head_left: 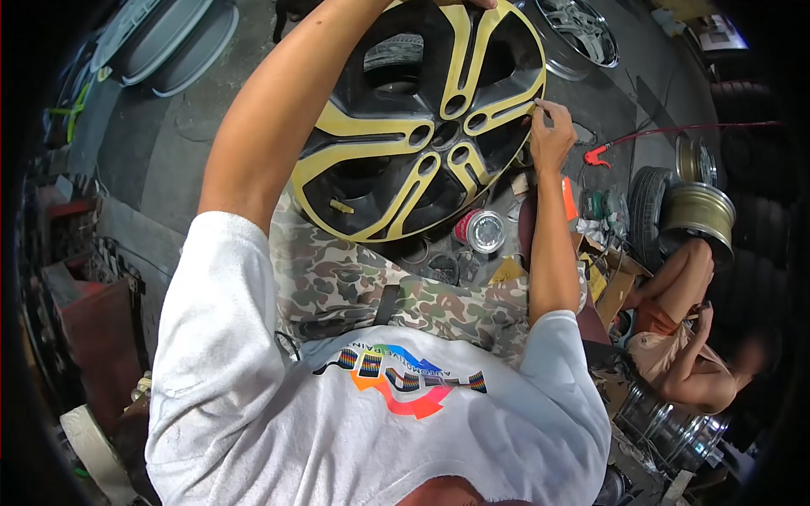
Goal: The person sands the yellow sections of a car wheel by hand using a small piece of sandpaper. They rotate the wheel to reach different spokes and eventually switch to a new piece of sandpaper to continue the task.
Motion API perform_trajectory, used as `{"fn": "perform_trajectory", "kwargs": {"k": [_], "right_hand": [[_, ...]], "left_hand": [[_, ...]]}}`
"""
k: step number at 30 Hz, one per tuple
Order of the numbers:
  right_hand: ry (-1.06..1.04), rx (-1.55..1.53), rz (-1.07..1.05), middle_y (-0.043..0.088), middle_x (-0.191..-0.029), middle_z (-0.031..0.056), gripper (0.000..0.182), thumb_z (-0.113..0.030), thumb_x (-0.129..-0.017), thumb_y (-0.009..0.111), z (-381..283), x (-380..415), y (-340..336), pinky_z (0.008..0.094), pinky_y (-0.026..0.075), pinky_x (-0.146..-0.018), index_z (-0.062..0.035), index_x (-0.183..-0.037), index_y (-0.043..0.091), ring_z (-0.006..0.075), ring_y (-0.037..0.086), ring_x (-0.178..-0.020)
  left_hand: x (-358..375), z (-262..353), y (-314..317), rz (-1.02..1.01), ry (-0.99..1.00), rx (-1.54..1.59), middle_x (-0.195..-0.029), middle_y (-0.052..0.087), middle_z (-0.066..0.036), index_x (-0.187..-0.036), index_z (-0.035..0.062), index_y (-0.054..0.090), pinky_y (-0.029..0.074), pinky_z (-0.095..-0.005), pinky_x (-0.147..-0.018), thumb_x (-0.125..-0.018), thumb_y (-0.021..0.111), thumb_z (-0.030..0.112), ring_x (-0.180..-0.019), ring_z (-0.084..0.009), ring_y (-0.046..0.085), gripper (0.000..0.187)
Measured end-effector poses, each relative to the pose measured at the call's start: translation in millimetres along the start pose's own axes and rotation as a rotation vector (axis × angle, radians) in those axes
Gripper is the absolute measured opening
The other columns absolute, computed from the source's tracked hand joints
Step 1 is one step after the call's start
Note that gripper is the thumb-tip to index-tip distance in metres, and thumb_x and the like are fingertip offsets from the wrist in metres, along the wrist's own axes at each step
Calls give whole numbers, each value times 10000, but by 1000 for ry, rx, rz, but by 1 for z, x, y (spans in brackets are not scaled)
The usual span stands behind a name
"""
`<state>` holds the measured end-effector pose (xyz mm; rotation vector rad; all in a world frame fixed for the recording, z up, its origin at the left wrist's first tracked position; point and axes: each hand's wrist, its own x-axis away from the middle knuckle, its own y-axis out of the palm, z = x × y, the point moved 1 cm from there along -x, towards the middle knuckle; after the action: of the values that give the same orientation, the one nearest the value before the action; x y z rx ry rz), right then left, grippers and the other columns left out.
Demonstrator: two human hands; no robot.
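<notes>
A black alloy wheel [445,133] with yellow spoke faces and a yellow rim edge rests tilted over my lap, on camouflage trousers [337,274]. My left arm reaches across its left side. Only some fingers of my left hand [472,3] show, curled on the wheel's far edge at the top of the view; the rest is cut off. At the wheel's right edge, my right hand [553,133] is closed in a pinch, fingertips against the rim. Whatever lies between those fingertips is too small to make out. A small yellow scrap [342,206] sits on the wheel's lower left.
Just below the wheel stands a can [485,231] with a silver lid. To the right are a red air gun [597,155] on a hose, a tyre [650,211] and a gold wheel [699,215]. Another person [683,354] sits at lower right. More rims [181,51] stand upper left.
</notes>
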<state>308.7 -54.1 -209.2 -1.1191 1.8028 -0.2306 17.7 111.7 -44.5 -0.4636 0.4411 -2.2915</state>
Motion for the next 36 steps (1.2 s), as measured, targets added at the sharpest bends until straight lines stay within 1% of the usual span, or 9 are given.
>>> {"fn": "perform_trajectory", "kwargs": {"k": [6,8,13,16,21,24,28,32,36], "right_hand": [[-92,-3,-56,733,-962,142,107,-36,-867,685,-4,-9,-4,408,535,-848,-30,-952,749,328,700,-921],[31,14,-45,732,-958,138,102,-40,-870,689,1,-9,0,410,536,-844,-25,-952,746,330,699,-913],[-47,-30,6,736,-951,143,130,-40,-843,698,-11,-3,1,403,541,-842,-24,-960,752,331,705,-911],[65,15,7,737,-958,140,120,-34,-853,697,3,-4,4,401,542,-840,-20,-961,749,327,708,-915],[-41,-20,10,731,-949,146,141,-39,-851,687,-13,-2,1,404,545,-815,-27,-970,761,331,705,-882],[83,33,-11,732,-954,140,134,-30,-855,687,14,-2,4,406,546,-818,-33,-971,755,327,706,-888],[-96,14,-15,728,-944,141,129,-46,-850,685,-19,-4,-1,410,541,-825,-23,-956,755,332,698,-895],[17,31,-12,727,-948,140,139,-30,-840,685,2,-7,2,417,539,-843,-24,-963,750,331,693,-901],[-138,39,-37,720,-965,134,137,-42,-845,688,-20,-4,-1,411,533,-842,-26,-972,738,335,680,-922]], "left_hand": [[-9,-9,0,-17,15,-9,-1080,761,-51,-1216,71,759,530,-341,-893,-997,689,284,-963,-152,650,314],[-1,-2,-1,33,-10,-86,-1083,761,-56,-1224,78,758,525,-344,-906,-992,696,287,-977,-155,647,318],[1,0,0,6,7,11,-1103,759,-57,-1231,82,756,525,-345,-908,-988,697,274,-980,-160,651,315],[-4,-6,2,14,4,5,-1102,759,-51,-1228,72,755,528,-341,-906,-990,699,271,-981,-161,653,315],[-3,-3,-1,8,-3,46,-1082,759,-53,-1221,69,757,534,-346,-902,-994,696,264,-977,-165,658,306],[1,-1,1,5,-40,46,-1096,757,-51,-1227,65,753,527,-347,-911,-999,690,269,-991,-159,650,312],[-4,-8,0,14,29,14,-1080,758,-54,-1216,65,756,537,-342,-893,-1004,678,259,-967,-165,663,298],[1,0,-1,-23,-44,57,-1096,757,-47,-1223,77,759,521,-347,-925,-1001,687,273,-1007,-162,647,305],[-3,-5,-1,0,34,-6,-1098,762,-38,-1242,87,753,531,-340,-909,-993,693,268,-975,-167,663,314]]}}
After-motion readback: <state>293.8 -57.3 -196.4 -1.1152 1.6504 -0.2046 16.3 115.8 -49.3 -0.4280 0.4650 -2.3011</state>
